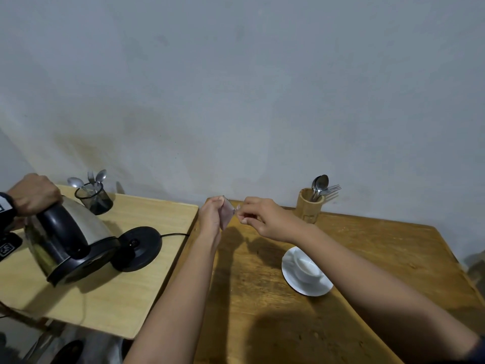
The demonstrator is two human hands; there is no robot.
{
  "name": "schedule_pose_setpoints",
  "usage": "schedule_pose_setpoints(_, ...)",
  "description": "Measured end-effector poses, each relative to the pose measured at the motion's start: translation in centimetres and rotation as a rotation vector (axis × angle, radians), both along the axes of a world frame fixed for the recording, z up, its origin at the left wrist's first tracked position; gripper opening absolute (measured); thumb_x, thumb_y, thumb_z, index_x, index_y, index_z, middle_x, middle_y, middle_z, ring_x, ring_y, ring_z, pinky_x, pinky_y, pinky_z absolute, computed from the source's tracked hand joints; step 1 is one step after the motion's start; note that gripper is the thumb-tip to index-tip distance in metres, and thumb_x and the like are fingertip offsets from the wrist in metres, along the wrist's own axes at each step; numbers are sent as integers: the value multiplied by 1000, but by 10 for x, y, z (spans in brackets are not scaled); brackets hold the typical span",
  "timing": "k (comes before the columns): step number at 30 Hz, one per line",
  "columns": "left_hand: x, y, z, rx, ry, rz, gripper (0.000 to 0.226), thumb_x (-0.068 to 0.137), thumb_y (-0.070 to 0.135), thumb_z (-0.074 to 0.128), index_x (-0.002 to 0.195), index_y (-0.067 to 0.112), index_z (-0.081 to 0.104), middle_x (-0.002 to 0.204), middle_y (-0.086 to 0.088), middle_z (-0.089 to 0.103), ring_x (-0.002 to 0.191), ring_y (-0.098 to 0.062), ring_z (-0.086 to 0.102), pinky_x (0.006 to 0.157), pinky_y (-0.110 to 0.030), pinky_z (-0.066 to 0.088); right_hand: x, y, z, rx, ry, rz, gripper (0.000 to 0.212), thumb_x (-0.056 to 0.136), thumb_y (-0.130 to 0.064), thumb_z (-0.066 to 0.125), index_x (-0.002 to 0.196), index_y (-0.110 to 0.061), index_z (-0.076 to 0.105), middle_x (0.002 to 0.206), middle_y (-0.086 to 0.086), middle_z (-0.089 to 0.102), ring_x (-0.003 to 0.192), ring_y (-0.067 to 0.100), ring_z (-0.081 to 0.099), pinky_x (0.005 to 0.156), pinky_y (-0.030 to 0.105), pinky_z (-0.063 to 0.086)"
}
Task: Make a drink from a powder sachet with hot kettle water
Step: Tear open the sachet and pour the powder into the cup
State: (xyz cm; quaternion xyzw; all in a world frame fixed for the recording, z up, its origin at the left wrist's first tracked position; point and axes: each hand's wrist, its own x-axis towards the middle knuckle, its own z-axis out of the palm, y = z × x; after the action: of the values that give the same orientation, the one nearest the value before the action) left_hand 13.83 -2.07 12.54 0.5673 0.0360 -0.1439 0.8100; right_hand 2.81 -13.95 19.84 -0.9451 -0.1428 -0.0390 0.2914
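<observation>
My left hand (211,216) and my right hand (265,218) are raised above the far side of the brown wooden table (367,258). Both pinch a small pinkish powder sachet (227,212), the left holding its body and the right pinching its top corner. A white cup (307,267) stands on a white saucer (295,285) on the table below my right forearm. On the lighter table (118,285) to the left, another person's hand (34,194) grips the handle of a steel kettle (68,240), tilted and lifted beside its black base (139,248).
A bamboo holder (311,204) with spoons and forks stands at the back of the brown table. A black mesh cup (94,198) with cutlery stands at the back of the light table. The kettle base cord (174,235) runs toward the gap between tables. A grey wall is behind.
</observation>
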Motion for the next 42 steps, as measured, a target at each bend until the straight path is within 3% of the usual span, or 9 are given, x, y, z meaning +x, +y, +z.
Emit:
schedule_pose_setpoints(10,-4,7,-1,-64,48,55,33,82,0,39,50,8,42,31,5,42,36,-11,38,38,-19,28,1,10,-6,-44,-77,69,12,92,-7,49,90,-3,60,88,-1,45,71,8,38,66,20,29)
schedule_pose_setpoints(14,2,20,9,-121,71,158,42,82,-4,37,43,10,43,30,8,44,32,-8,42,33,-12,32,-5,18,-5,-111,-124,176,11,91,-8,48,91,-5,58,91,6,50,81,15,45,72,28,40)
schedule_pose_setpoints(16,4,24,17,-110,26,173,36,85,-2,40,51,11,43,37,10,47,40,-6,45,42,-15,37,-6,20,-8,-103,-94,148,9,91,-8,48,89,-7,57,92,8,52,80,16,46,72,32,41)
schedule_pose_setpoints(21,7,33,21,-43,-52,148,17,89,10,56,74,17,60,81,2,59,79,-8,54,75,-24,43,-1,13,-50,7,187,-93,16,84,-3,46,82,-14,59,89,7,63,78,19,54,70,34,46)
schedule_pose_setpoints(25,2,41,5,49,-126,58,11,88,15,60,79,19,66,85,2,63,82,-10,57,76,-25,46,-3,11,-105,126,449,-216,27,80,2,45,73,-19,61,79,8,65,62,6,50,60,17,40)
schedule_pose_setpoints(32,-8,48,-35,158,-100,-12,8,85,16,63,89,16,70,93,-1,65,97,-20,56,85,-32,43,-13,25,-173,76,739,-228,30,78,2,48,63,-22,55,63,-4,56,70,15,55,54,20,39)
schedule_pose_setpoints(37,-25,37,-48,194,-48,-69,28,84,16,63,109,3,65,98,-2,66,102,-20,57,92,-34,44,-16,25,-182,85,710,-242,23,81,-8,51,63,-22,55,81,9,62,76,17,54,62,24,41)
schedule_pose_setpoints(40,-36,21,-47,154,-9,-102,29,85,12,61,112,1,63,95,-2,66,97,-17,58,95,-33,43,-21,17,-174,225,584,-352,26,86,-24,60,60,-24,52,72,6,63,69,16,55,62,25,42)
schedule_pose_setpoints(42,-44,6,-43,119,4,-137,26,85,10,60,109,1,63,92,-1,65,93,-15,57,93,-31,43,-25,9,-161,358,492,-432,18,89,-28,58,74,-20,56,62,-2,56,60,13,52,55,24,40)
